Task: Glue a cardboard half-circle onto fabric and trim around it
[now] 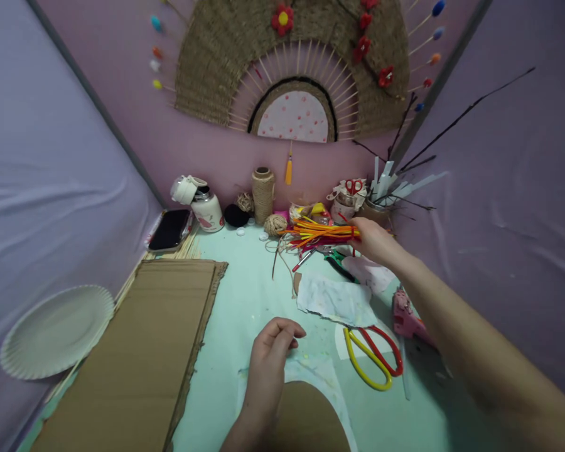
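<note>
My right hand reaches to the back right, its fingers closed on the near end of a bundle of orange, yellow and red pipe cleaners. A red tie shows round the bundle by my fingertips. My left hand hovers at the front middle, fingers loosely curled together, with nothing visible in them. Below it lies a rounded piece of brown cardboard on a whitish, stained sheet. To the right are scissors with one yellow and one red handle, their blades hidden under a torn pale cloth or paper.
Cardboard sheets and a white paper plate lie left. At the back stand a bottle, a phone, a twine spool and a pot of twigs. A pink glue gun lies right, near green-handled pliers.
</note>
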The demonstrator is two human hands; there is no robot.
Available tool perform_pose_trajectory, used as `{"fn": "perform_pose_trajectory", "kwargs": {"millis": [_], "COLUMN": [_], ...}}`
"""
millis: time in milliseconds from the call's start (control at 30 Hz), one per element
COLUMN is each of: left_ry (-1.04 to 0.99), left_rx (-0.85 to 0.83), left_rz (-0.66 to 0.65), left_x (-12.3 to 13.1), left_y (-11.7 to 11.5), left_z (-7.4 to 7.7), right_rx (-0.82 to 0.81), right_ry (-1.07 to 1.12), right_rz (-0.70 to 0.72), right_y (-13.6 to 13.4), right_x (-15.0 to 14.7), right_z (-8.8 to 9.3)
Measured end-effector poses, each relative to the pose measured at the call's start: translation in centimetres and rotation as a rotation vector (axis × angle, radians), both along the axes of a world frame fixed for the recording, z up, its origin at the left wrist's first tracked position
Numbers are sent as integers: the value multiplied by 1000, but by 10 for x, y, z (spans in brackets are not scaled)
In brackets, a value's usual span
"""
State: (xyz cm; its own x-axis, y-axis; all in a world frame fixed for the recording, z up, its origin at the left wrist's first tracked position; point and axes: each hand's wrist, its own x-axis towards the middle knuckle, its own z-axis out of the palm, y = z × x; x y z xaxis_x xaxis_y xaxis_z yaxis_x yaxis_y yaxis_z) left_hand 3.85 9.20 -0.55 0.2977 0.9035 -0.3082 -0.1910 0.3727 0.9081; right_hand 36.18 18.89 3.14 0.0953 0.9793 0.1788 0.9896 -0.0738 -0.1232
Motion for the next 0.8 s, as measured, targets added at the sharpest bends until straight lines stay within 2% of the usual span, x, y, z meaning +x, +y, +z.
{"fn": "perform_pose_trajectory", "kwargs": {"millis": [133, 200, 267, 333, 500, 567, 667, 800], "left_ry": [37, 54, 63, 66, 59, 46, 28, 23], "left_rx": [1, 3, 9, 4, -14, -12, -6, -17], "left_rz": [-31, -50, -55, -56, -59, -62, -77, -83], "left_x": [1, 3, 3, 4, 2, 1, 1, 1], "left_y": [0, 0, 1, 2, 4, 3, 2, 2], "left_z": [-3, -5, -6, -7, -10, -11, -11, -11], "right_rx": [-87, -110, -119, -111, -6, 17, 15, -29], "right_ry": [-130, -176, -207, -226, -252, -259, -263, -254], "right_rz": [17, 23, 35, 46, 63, 88, 92, 51], "right_y": [46, 55, 59, 62, 73, 77, 77, 70], "right_x": [3, 2, 3, 6, 21, 23, 23, 20], "right_z": [-22, -31, -32, -22, 31, 46, 48, 31]}}
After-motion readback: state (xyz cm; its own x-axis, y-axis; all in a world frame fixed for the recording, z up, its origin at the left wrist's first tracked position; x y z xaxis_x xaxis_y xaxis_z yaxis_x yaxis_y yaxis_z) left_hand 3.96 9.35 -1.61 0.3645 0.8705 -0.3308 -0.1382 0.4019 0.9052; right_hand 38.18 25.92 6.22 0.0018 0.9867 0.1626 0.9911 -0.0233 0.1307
